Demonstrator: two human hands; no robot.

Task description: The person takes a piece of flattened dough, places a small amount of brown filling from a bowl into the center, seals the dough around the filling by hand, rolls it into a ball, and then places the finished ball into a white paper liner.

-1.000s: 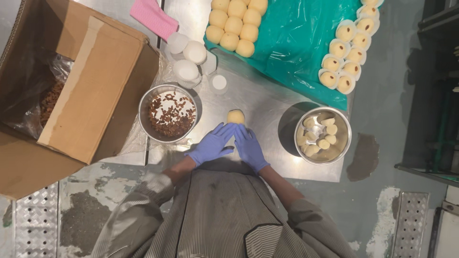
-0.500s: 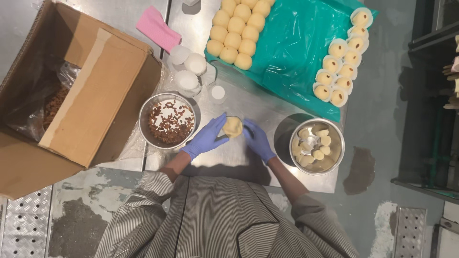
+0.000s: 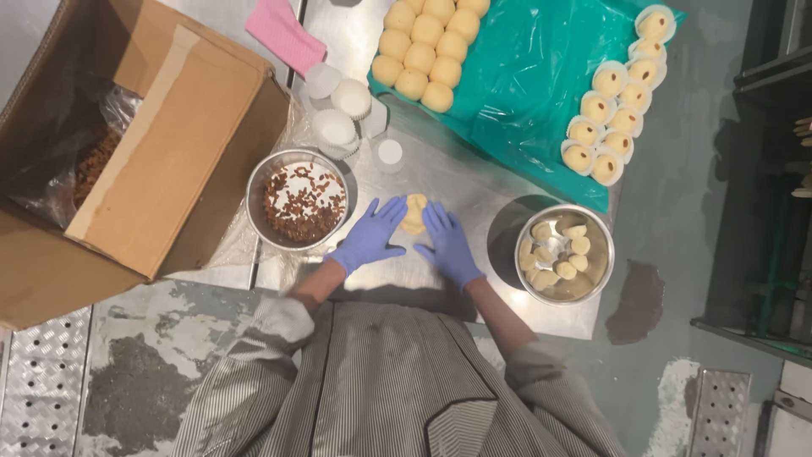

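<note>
Keep the small pale yellow dough piece (image 3: 414,213) centred on the steel worktop (image 3: 474,182), between the raisin-filled steel bowl (image 3: 298,199) at left and the bowl of dough lumps (image 3: 564,253) at right, and press evenly from both sides. Your blue-gloved left hand (image 3: 370,236) and right hand (image 3: 447,243) flank it, fingers (image 3: 391,211) spread, flat, touching its edges, gripping nothing.

The one camera sits on my head, looking straight down from well above my table (image 3: 474,186).

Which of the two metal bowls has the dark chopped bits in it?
The metal bowl beside the left hand, next to the cardboard box. The other bowl, nearer the right hand, holds pale dough pieces.
</note>
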